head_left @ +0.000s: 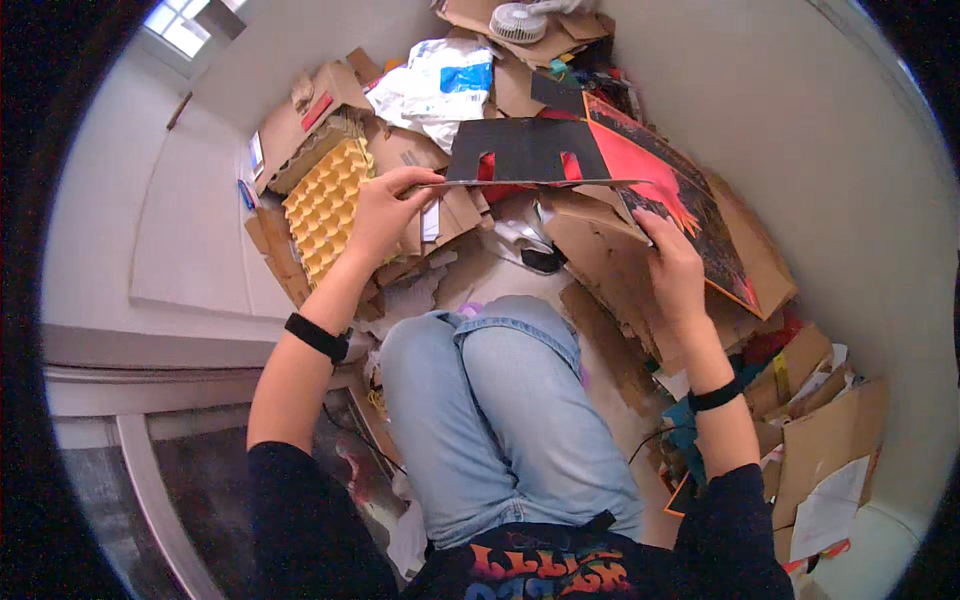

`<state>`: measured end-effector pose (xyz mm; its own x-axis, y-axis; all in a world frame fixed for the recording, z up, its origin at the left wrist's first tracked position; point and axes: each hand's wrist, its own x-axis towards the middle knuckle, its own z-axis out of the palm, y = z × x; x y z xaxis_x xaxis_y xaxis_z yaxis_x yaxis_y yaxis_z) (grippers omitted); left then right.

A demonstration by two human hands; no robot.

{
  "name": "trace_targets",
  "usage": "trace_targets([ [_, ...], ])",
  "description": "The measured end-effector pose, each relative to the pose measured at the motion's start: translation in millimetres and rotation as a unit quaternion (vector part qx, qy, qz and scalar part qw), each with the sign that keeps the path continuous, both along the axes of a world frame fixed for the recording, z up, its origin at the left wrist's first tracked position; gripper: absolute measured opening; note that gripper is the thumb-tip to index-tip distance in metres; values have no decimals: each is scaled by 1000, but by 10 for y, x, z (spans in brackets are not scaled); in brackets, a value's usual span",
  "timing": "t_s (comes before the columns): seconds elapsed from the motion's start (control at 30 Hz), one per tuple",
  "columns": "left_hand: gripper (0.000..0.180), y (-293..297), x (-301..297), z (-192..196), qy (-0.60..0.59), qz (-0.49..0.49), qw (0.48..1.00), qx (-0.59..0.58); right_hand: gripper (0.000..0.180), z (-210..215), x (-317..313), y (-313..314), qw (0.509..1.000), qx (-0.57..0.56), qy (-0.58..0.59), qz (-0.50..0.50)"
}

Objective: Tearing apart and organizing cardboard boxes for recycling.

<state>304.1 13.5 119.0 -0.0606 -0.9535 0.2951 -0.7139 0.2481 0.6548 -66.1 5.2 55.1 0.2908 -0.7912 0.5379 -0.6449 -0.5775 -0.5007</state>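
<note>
Out in front of me I hold a black cardboard sheet [522, 135] with two cut-out slots, through which red shows. Its near edge runs across between my hands. My left hand [385, 212] pinches the left end of that edge, thumb and fingers pressed together. At the other end my right hand [672, 258] is closed on a dark flap at the sheet's right corner; part of its grip is hidden. Just beyond the right hand lies a large black and red printed board [690, 205] with an orange border, leaning over brown cardboard [605, 262].
A yellow egg-crate tray [328, 208] and an open brown box [318, 115] stand at the left. Behind the sheet are a white and blue plastic bag [440, 82] and a small white fan [518, 22]. More torn cardboard [830, 445] is piled at the right by the wall.
</note>
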Motion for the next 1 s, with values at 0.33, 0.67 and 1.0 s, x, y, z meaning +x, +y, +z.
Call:
trace_targets([
  [0.33,26,-227,-504,846,-180,-82,959,-202,38,801,-419,287,991,110,-75,31],
  [0.67,18,-330,-1052,1335,-11,-129,991,-38,43,466,-628,594,992,73,-48,93],
  [1.0,22,-612,-964,880,-5,-97,995,36,45,247,-595,807,995,-8,7,103],
])
